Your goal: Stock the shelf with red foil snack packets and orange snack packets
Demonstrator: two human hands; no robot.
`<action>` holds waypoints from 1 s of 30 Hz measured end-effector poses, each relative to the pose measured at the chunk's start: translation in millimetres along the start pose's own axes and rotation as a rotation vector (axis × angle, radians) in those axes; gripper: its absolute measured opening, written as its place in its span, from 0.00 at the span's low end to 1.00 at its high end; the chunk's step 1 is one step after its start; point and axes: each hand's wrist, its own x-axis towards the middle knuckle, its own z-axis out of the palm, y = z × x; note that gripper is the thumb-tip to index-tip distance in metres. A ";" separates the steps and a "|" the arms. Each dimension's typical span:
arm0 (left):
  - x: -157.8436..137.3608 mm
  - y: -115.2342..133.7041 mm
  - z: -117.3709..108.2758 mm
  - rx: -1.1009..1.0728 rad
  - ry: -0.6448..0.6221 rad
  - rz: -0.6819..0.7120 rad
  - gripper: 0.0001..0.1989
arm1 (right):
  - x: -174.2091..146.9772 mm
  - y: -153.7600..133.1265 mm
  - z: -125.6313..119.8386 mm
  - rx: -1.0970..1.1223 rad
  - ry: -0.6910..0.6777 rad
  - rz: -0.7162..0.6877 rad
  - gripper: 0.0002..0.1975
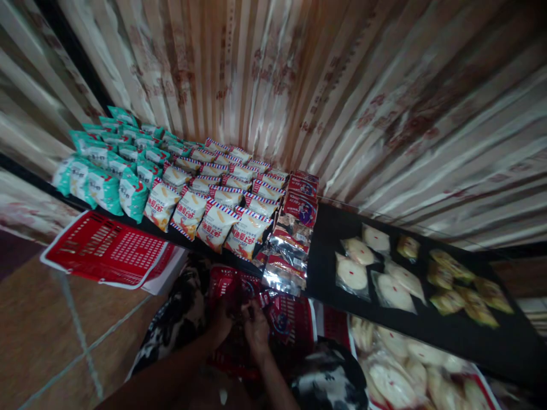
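Low in the head view, both hands are close together between my knees, over a red basket (299, 316) with dark red snack packets in it. My left hand (221, 322) is in deep shade beside the red packets, and its fingers are hard to make out. Fingers bent and drawn together, my right hand (256, 327) is just beside it; what it pinches is too dark to name. Ahead of them on a black shelf board (329, 267) are rows of red-brown packets (290, 245), white snack bags with striped tops (217, 225) and teal bags (105, 188).
Round white cakes in clear wrappers (352, 276) and golden packets (453, 279) lie on the board's right part. A red-printed basket (106, 250) stands on the tiled floor at left. More wrapped cakes (393, 381) fill a container at lower right. A pleated curtain (273, 74) hangs behind.
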 end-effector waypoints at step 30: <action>-129.9 57.1 -15.0 -0.467 -0.520 0.489 0.22 | -95.1 -52.9 -143.5 0.626 0.237 -0.046 0.25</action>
